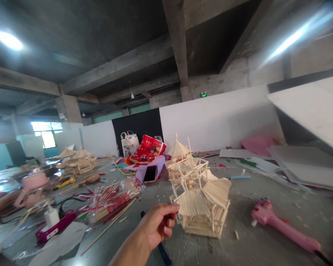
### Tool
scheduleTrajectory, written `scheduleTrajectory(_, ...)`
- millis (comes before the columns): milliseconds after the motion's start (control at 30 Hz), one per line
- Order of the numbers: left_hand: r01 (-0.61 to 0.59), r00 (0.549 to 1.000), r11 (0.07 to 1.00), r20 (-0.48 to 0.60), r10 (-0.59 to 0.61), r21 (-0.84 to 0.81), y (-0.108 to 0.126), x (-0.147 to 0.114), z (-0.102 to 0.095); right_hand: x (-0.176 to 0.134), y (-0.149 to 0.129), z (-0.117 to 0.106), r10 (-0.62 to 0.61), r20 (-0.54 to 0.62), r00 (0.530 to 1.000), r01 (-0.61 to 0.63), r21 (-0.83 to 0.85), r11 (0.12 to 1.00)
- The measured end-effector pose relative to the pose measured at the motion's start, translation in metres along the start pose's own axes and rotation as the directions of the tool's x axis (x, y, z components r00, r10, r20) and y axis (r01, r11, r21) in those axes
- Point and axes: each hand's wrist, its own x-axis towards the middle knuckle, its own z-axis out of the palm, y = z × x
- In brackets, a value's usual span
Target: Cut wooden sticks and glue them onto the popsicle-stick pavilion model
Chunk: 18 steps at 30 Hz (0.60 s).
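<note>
- We see one hand [158, 223] coming in from the lower middle of the frame; which hand it is we cannot tell for sure, though it reads as the left.
- Its grip is pinched together on the lower left edge of a stick pagoda [201, 201], fingers curled, thumb on top.
- The pagoda stands tilted on the grey worktop [266, 236], just right of centre in the frame.
- No other hand of ours shows.
- A pink glue gun [283, 226] lies at lower right, well apart from the pagoda.
- A bundle of sticks [113, 203] in clear wrap lies left of the hand.
- A power strip [54, 227] sits at lower left with a white plug in it.
- A second stick model [77, 160] stands at far left, behind.
- A red bag [148, 147] lies behind centre, a phone [150, 173] just in front of it.
- A forearm [0, 205] of another person enters at the left edge.
</note>
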Motion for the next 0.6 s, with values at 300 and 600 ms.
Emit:
scheduleTrajectory(300, 0.011, 1.0, 1.0, 0.003, -0.011, -0.001, 0.002, -0.001, 0.0, -0.001, 0.009, 0.002, -0.014, 0.032, 0.999, 0.015, -0.022, 1.0)
scheduleTrajectory(600, 0.014, 1.0, 1.0, 0.0, -0.014, -0.006, 0.001, 0.0, 0.0, -0.003, 0.012, 0.003, -0.025, -0.006, 1.0, 0.025, -0.021, 0.999)
